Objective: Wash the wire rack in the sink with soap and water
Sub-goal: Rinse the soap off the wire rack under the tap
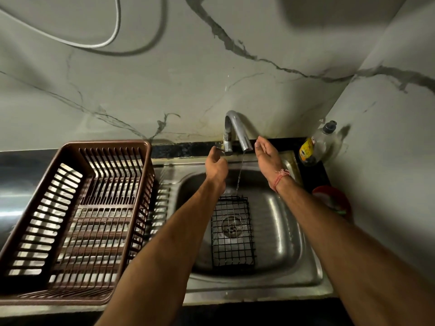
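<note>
With my left hand [215, 164] pinching the tap handle [220, 149] and my right hand [268, 154] loosely spread, the wire rack [231, 230] looks light, stiff and slippery, best hooked by its rim wires.

My steel surface [14, 203] holds a brown dish basket [77, 208] at lower left — the sink [306, 267] at centre cradles the wire rack [231, 234].

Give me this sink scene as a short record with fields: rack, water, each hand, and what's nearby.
rack: black wire rack lying in the sink, over the drain
water: thin stream from the tap
left hand: at the tap handle
right hand: open, beside the spout, holding nothing
nearby: soap bottle at right, brown dish basket at left
</note>
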`<state>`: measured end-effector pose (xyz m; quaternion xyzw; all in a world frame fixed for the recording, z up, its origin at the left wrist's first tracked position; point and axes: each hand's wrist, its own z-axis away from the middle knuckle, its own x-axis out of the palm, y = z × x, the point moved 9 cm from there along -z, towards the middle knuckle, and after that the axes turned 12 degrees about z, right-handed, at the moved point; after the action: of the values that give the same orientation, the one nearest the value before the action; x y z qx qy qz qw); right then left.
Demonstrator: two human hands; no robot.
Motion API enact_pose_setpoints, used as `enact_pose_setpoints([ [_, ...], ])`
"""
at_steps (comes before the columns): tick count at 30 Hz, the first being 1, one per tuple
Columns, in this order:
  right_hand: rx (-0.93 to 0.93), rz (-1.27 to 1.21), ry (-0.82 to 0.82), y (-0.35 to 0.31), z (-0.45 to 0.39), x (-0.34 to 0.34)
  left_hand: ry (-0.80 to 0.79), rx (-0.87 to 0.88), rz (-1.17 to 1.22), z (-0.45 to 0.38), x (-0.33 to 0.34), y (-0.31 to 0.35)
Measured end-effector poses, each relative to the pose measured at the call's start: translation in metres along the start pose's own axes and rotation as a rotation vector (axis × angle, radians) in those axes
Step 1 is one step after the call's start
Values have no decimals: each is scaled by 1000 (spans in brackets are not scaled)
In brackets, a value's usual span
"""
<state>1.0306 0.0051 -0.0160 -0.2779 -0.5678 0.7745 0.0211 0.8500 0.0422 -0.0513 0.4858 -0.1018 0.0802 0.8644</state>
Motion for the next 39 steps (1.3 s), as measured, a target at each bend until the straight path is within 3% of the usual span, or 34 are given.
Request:
enact_pose_setpoints([
  [8, 1, -36, -18, -1, 1, 8, -299, 143, -520, 17, 27, 22],
  [15, -17, -63, -47, 10, 0, 18, -132, 219, -397, 10, 7, 21],
  [27, 139, -37, -37, 106, 44, 41, -83, 16, -303, 18, -46, -63],
  [39, 372, 192, -270, 216, 92, 90, -58, -420, -465, 20, -105, -180],
])
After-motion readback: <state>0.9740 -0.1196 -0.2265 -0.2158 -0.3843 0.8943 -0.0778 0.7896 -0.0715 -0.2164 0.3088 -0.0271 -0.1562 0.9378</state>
